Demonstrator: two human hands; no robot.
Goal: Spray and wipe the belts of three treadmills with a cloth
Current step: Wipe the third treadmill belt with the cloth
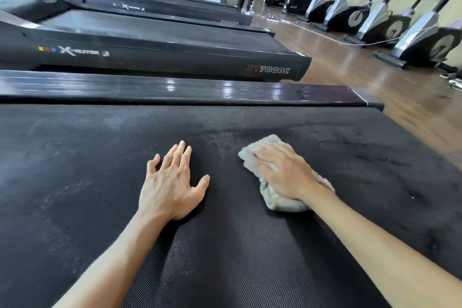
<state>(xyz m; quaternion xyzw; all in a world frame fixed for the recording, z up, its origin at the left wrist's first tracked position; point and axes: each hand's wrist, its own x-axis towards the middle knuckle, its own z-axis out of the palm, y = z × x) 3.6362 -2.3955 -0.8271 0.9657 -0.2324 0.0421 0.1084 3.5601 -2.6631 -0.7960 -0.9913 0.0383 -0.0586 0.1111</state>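
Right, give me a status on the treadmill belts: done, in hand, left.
Done: the near belt has been sprayed; a damp patch shows just beyond the cloth.
In hand: the right hand presses the cloth flat on that belt, and the left hand rests open beside it.
Left: streaks on this belt's left part look unwiped. The next treadmill shows no sign of wiping I can confirm. No spray bottle is in view.

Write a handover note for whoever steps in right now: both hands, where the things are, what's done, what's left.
Left hand: flat, fingers straight, resting on the black textured treadmill belt, holding nothing.
Right hand: pressing the crumpled grey cloth onto the same belt, right of centre.
Spray bottle: not in view.
Done: this belt looks sprayed; damp patches show ahead of the cloth.
Left: finish wiping this belt. The black XT7000C treadmill is next in the row; which belts are already wiped cannot be told.
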